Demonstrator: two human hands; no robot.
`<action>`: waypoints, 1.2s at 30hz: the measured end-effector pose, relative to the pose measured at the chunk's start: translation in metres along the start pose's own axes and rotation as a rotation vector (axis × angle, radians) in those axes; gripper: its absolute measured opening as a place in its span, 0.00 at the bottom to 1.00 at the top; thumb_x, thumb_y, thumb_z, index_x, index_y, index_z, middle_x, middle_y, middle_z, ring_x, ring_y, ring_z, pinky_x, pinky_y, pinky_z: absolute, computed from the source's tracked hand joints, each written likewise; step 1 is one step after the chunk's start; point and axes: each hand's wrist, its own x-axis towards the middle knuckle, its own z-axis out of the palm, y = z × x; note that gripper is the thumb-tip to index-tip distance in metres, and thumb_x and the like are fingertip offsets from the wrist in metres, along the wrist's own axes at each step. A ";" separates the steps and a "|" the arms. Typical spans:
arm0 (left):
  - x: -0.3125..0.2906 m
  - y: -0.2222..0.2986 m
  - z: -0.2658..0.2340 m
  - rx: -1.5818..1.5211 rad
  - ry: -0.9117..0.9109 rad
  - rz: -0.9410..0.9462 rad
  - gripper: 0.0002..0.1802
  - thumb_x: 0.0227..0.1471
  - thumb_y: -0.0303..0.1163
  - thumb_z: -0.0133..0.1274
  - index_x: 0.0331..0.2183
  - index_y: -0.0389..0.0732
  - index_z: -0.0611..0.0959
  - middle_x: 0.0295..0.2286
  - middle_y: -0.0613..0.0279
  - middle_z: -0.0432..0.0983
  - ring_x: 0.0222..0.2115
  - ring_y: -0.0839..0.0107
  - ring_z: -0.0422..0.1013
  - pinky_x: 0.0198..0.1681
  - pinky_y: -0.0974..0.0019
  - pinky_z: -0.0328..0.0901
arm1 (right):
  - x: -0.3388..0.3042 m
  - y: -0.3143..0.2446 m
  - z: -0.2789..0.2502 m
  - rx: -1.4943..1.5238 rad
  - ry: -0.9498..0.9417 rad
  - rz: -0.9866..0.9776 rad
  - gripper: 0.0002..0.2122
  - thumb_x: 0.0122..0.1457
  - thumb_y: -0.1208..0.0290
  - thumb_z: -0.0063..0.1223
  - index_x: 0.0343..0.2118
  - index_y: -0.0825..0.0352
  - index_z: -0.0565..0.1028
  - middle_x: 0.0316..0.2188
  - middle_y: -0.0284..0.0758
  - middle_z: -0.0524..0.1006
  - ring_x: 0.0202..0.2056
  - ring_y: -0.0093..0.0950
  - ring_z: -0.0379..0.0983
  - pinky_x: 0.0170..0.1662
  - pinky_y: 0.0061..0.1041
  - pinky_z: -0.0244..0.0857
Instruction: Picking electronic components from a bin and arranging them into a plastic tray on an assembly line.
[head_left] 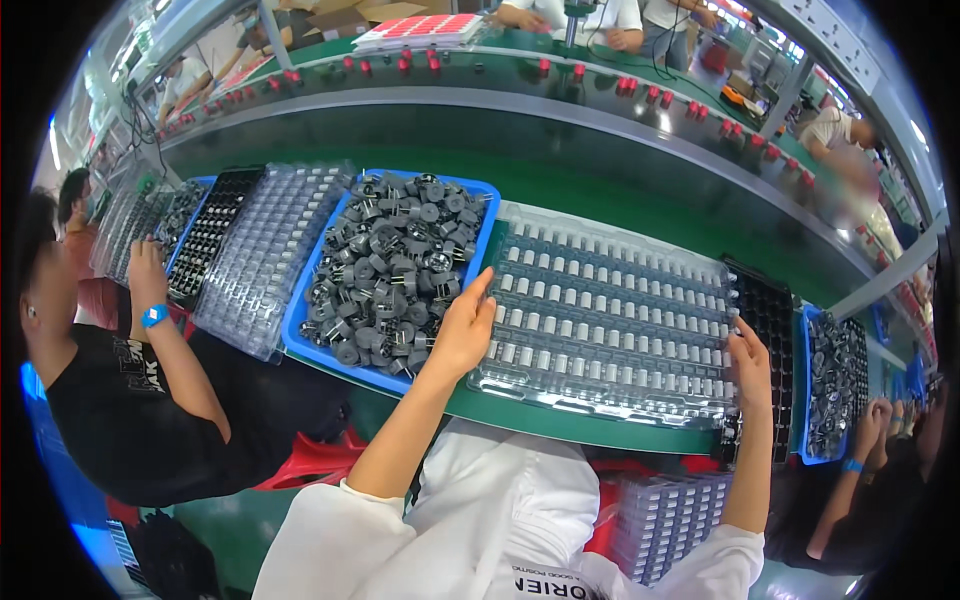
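In front of me lies a transparent plastic tray (600, 310) filled with rows of small silver cylindrical parts. My left hand (465, 330) grips its left edge, thumb on top, the other fingers mostly hidden. At the opposite edge my right hand (750, 365) is closed on the tray's rim. Just left of my left hand stands a blue bin (294, 325) heaped with dark grey round parts (395, 270) that have metal prongs. A black tray with pockets (768, 320) sits close to my right hand.
Stacked transparent trays (265, 250) and a black tray (215, 220) lie left of the bin. A co-worker's hand (148, 270) is at the left; another blue bin (828, 385) stands right. Behind, a raised line (450, 75) carries red parts. More filled trays (670, 520) are below, near my lap.
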 end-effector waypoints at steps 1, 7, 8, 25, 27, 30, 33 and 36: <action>-0.001 -0.002 0.002 0.001 -0.006 -0.007 0.24 0.58 0.22 0.38 0.57 0.29 0.61 0.56 0.48 0.59 0.57 0.65 0.56 0.59 0.68 0.50 | 0.004 0.004 -0.003 -0.037 0.005 -0.037 0.22 0.58 0.68 0.51 0.56 0.65 0.66 0.31 0.24 0.73 0.26 0.11 0.62 0.24 0.10 0.53; -0.004 -0.012 0.003 0.170 0.040 0.135 0.24 0.58 0.26 0.40 0.55 0.28 0.63 0.53 0.43 0.64 0.56 0.59 0.60 0.59 0.65 0.52 | -0.012 -0.002 0.008 -0.224 0.146 -0.159 0.20 0.56 0.70 0.55 0.52 0.68 0.71 0.31 0.25 0.73 0.27 0.13 0.63 0.29 0.14 0.58; -0.007 -0.014 0.000 0.194 0.043 0.157 0.24 0.58 0.26 0.40 0.55 0.28 0.63 0.54 0.43 0.63 0.56 0.59 0.60 0.59 0.65 0.51 | -0.007 0.008 0.007 -0.284 0.166 -0.183 0.20 0.56 0.70 0.56 0.51 0.68 0.71 0.31 0.27 0.73 0.27 0.14 0.64 0.30 0.15 0.59; -0.022 0.001 0.018 0.438 0.092 0.288 0.26 0.57 0.19 0.33 0.58 0.34 0.62 0.58 0.46 0.55 0.59 0.57 0.55 0.59 0.64 0.51 | -0.053 0.012 0.043 -0.888 0.294 -0.522 0.21 0.53 0.82 0.46 0.52 0.75 0.65 0.48 0.48 0.70 0.54 0.45 0.59 0.55 0.36 0.55; -0.024 0.013 0.021 0.573 0.072 0.354 0.22 0.58 0.20 0.35 0.55 0.32 0.65 0.57 0.47 0.57 0.58 0.53 0.55 0.59 0.60 0.51 | -0.051 0.010 0.043 -0.944 0.305 -0.556 0.20 0.53 0.82 0.46 0.52 0.75 0.66 0.48 0.47 0.69 0.53 0.45 0.59 0.55 0.36 0.55; -0.027 0.015 0.021 0.867 -0.031 0.374 0.21 0.58 0.22 0.37 0.53 0.31 0.67 0.56 0.45 0.59 0.58 0.52 0.55 0.59 0.58 0.51 | -0.050 0.008 0.037 -1.028 0.339 -0.589 0.18 0.53 0.82 0.46 0.49 0.73 0.69 0.47 0.45 0.68 0.52 0.44 0.60 0.55 0.36 0.55; -0.027 0.025 0.025 0.836 -0.019 0.389 0.21 0.58 0.23 0.38 0.53 0.31 0.68 0.55 0.46 0.60 0.58 0.51 0.54 0.60 0.56 0.50 | -0.047 -0.004 0.012 -0.862 0.303 -0.575 0.16 0.53 0.84 0.45 0.46 0.69 0.73 0.46 0.45 0.69 0.47 0.40 0.66 0.51 0.31 0.61; -0.035 0.032 0.023 0.848 0.044 0.495 0.22 0.58 0.22 0.38 0.54 0.35 0.68 0.56 0.50 0.60 0.60 0.55 0.52 0.61 0.57 0.48 | -0.063 -0.036 0.003 -0.649 0.284 -0.513 0.11 0.52 0.85 0.47 0.38 0.71 0.76 0.35 0.41 0.74 0.34 0.35 0.73 0.37 0.25 0.66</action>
